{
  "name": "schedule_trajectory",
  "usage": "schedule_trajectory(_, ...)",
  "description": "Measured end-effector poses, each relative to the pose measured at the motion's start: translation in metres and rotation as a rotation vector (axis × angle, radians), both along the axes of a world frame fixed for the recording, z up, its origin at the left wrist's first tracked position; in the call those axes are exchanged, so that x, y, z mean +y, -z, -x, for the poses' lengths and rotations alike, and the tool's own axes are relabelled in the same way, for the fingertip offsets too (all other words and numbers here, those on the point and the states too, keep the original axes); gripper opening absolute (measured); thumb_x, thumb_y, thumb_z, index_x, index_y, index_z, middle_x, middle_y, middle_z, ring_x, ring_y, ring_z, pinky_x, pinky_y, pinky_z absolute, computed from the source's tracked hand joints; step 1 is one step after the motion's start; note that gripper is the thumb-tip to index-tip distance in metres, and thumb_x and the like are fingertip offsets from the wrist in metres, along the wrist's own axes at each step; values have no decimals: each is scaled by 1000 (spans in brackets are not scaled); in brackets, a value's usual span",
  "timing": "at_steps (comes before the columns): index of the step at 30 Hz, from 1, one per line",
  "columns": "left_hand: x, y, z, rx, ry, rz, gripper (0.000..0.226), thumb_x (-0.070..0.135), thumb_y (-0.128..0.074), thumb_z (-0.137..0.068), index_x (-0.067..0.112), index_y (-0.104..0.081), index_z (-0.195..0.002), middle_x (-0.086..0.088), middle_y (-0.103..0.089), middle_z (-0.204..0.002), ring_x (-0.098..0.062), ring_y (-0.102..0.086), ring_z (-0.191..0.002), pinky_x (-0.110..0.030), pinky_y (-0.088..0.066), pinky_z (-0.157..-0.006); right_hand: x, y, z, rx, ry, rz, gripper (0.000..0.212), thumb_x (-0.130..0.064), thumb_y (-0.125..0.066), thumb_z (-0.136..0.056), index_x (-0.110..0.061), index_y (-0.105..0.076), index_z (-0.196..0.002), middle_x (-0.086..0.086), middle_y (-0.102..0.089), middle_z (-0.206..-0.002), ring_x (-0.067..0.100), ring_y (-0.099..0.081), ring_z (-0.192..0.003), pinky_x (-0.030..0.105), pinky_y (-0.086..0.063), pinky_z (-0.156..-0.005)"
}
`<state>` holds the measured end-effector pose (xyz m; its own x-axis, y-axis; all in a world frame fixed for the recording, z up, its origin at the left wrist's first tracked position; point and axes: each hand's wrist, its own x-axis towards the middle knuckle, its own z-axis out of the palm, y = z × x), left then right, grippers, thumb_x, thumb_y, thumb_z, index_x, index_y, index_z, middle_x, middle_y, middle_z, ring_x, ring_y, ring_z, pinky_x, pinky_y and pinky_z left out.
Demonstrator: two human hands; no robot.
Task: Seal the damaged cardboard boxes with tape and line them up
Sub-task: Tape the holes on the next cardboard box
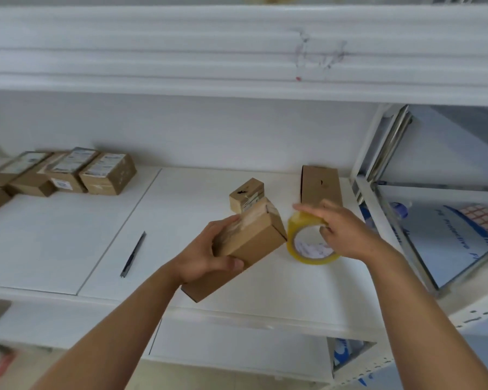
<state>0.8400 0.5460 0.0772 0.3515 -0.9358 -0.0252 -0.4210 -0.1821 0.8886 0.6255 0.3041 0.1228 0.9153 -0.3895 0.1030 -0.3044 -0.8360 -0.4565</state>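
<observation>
My left hand [209, 254] grips a long brown cardboard box [245, 246], tilted above the white shelf [54, 249], with clear tape across its upper end. My right hand [347, 232] holds a roll of yellowish clear tape [307, 243] just right of that box, fingers through and over the ring. A small box with a torn dark hole [247, 194] stands behind the held box. A taller brown box [320, 185] with a small tear lies behind my right hand. Several taped boxes with labels [68, 173] sit in a row at the shelf's back left.
A dark pen-like cutter [133, 254] lies on the shelf left of my left hand. A shelf board [237, 52] hangs overhead. To the right, a metal rack [378, 192] holds blue-and-white sheets [445, 243]. A lower shelf shows below.
</observation>
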Motion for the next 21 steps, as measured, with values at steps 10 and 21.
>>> schedule_trajectory(10,-10,-8,9,464,-128,286,83,47,-80,-67,31,-49,-142,-11,-63,-124,-26,-66,-103,-32,-53,-77,42,-14,-34,40,-62,-185,98,-1,-46,-91,-74,1,-136,5,-54,-86,18,-63,-79,35,-50,-65)
schedule_trajectory(21,-6,-11,11,846,-214,364,88,57,-74,-73,9,-46,-142,-30,-52,-130,-42,-53,-110,-56,-45,-91,62,-35,-48,106,-120,-414,88,-13,-47,-94,-88,-7,-120,-29,-49,-97,3,-70,-73,23,-48,-71)
